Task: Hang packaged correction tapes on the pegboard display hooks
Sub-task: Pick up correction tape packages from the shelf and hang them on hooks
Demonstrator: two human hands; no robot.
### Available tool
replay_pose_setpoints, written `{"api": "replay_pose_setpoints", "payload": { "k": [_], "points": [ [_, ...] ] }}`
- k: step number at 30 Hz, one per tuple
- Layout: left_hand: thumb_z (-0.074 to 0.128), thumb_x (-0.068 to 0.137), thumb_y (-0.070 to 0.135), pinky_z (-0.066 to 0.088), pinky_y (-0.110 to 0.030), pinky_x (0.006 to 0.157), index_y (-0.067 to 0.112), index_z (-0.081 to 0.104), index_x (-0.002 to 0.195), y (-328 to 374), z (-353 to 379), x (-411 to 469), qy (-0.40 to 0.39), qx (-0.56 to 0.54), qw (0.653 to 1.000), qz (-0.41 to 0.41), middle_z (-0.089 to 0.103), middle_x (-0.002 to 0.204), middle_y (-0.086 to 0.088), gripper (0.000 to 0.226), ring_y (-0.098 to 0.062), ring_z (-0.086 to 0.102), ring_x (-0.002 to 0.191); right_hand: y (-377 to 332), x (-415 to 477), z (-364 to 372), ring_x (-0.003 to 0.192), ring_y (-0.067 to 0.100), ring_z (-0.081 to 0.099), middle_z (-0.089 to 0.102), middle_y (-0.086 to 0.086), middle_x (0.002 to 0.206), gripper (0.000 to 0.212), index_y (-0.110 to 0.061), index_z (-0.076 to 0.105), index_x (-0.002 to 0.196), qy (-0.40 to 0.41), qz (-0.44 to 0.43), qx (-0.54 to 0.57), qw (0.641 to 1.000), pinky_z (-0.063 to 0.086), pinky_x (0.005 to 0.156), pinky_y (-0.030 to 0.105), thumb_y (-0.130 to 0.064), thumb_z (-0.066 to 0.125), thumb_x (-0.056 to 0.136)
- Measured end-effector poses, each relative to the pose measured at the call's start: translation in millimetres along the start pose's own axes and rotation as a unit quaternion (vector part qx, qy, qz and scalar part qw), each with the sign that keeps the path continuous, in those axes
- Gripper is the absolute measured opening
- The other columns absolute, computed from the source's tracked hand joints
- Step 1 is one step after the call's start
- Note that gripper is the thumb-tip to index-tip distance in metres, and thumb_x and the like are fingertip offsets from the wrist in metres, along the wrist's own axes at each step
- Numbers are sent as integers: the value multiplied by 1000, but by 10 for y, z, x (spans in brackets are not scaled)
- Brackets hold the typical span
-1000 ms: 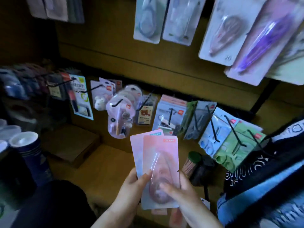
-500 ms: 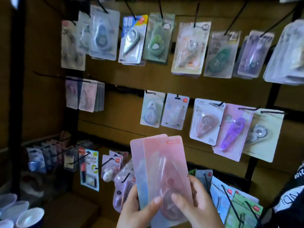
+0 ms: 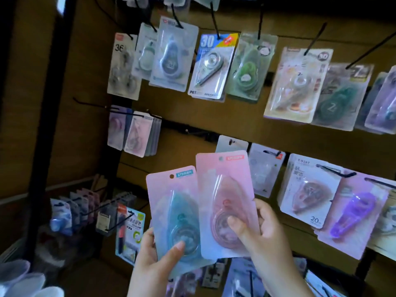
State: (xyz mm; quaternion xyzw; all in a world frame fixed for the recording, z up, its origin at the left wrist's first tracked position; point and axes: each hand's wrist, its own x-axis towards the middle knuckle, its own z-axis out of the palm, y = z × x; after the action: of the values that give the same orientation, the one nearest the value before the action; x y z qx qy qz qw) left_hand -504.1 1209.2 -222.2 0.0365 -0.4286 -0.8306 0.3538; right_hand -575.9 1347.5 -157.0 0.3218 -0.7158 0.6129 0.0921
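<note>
Hang holes (image 3: 171,176) sat above each grip, presumably ready for hanging: left hand (image 3: 154,252) pinched the teal correction tape pack (image 3: 171,198) low, right hand (image 3: 267,229) pinched the pink correction tape pack (image 3: 222,185) alongside, both unhung.

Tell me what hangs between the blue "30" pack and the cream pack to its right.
One green correction tape pack, on its own hook; head view.

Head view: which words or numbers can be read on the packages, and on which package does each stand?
"36": far-left white card, top row.
"30", "PET": blue-and-yellow card.
"20": white card with pink tape.
Labels on the held teal package and pink package: too blurred to read.
</note>
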Motion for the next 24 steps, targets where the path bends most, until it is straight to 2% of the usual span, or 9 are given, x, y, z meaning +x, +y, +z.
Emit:
{"api": "replay_pose_setpoints", "payload": {
  "k": [4,6,8,10,12,15,17,20,24],
  "points": [
    [54,77,-19,52,-15,44,10,54,84,56,-227,141,22,19,999,12,71,53,0,30,-8,65,46,-171,264,329,81,2,65,67,-6,95,31,-26,55,101,-33,-31,-11,999,49,58,8,-26,69,74],
    [66,72,-12,52,-14,46,7,55,93,83,-315,210,30,23,999,16,72,55,1,30,-8,66,48,-243,417,465,83,3,65,66,-6,98,33,-23,54,105,-31,-47,-12,998,49,60,6,-27,68,75],
    [84,53,2,55,-16,49,4,56,99,81,-416,279,41,35,998,32,73,61,-3,55,-14,69,56,-279,527,572,81,0,64,65,-7,97,31,-24,53,105,-35,-50,-6,998,48,58,4,-26,67,77],
    [75,67,-5,56,-19,51,3,54,103,100,-478,328,63,24,997,28,70,73,-10,43,-25,67,66,-270,590,646,75,-12,61,62,-14,90,24,-30,51,96,-40,-51,-3,998,47,55,3,-26,67,78],
    [63,76,-11,56,-20,52,6,55,100,125,-501,371,71,23,997,25,67,78,-13,30,-26,64,69,-243,614,695,72,-20,57,58,-19,87,22,-32,48,92,-44,-43,-6,998,47,53,2,-27,66,79],
    [67,73,-9,55,-31,62,11,56,95,113,-528,418,79,25,996,27,68,80,-13,32,-27,65,72,-188,615,728,75,-5,63,61,-16,91,26,-31,49,97,-40,-41,-9,998,47,56,2,-26,67,79],
    [60,78,-8,50,-34,68,15,56,92,123,-518,422,85,23,996,29,66,86,-13,27,-28,63,78,-171,593,742,75,-7,61,58,-19,90,27,-34,47,94,-33,-42,-6,999,46,57,0,-25,67,79],
    [57,80,-7,48,-36,67,16,56,90,121,-507,429,88,16,995,38,65,88,-14,25,-28,62,79,-148,561,739,75,-21,57,58,-19,89,26,-36,47,91,-29,-36,-5,999,46,58,0,-25,67,78],
    [57,80,-4,50,-31,61,18,56,91,127,-492,424,87,17,995,36,65,92,-14,25,-27,63,81,-124,546,719,79,-12,61,62,-15,94,36,-25,49,108,-19,-34,-14,999,48,62,2,-24,68,78]
  ]
}}
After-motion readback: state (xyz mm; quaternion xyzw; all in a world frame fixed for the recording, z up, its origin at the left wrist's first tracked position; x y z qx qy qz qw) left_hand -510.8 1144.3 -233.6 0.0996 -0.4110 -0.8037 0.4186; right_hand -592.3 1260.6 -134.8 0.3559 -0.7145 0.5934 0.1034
